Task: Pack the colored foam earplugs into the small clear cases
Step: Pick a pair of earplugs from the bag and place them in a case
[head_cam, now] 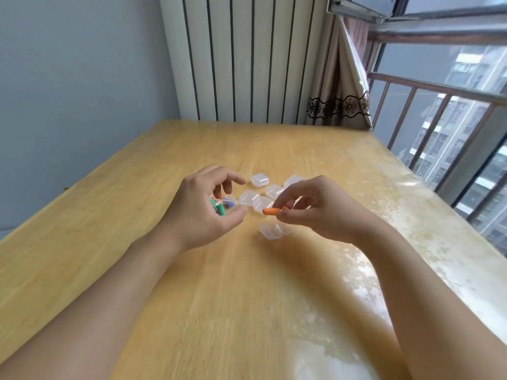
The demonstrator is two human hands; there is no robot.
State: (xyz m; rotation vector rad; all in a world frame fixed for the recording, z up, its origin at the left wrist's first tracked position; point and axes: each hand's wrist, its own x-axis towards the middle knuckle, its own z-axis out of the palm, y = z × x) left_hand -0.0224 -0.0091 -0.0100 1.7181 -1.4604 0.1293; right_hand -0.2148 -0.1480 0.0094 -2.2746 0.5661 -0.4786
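Now the right hand point(315, 207) grip pinches an orange earplug point(271, 211); left hand point(204, 205) grip grasps an open clear case point(229, 202).

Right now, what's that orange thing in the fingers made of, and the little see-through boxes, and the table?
The orange earplug looks like soft matte foam: no shine at all. The small cases seem to be thin clear plastic, frosty and see-through with glossy edges. The table looks like light wood with visible grain under a shiny coat, since window light reflects off it.

Bright daylight from right window point(444, 119), glare on table point(370, 193), wide-angle edge distortion
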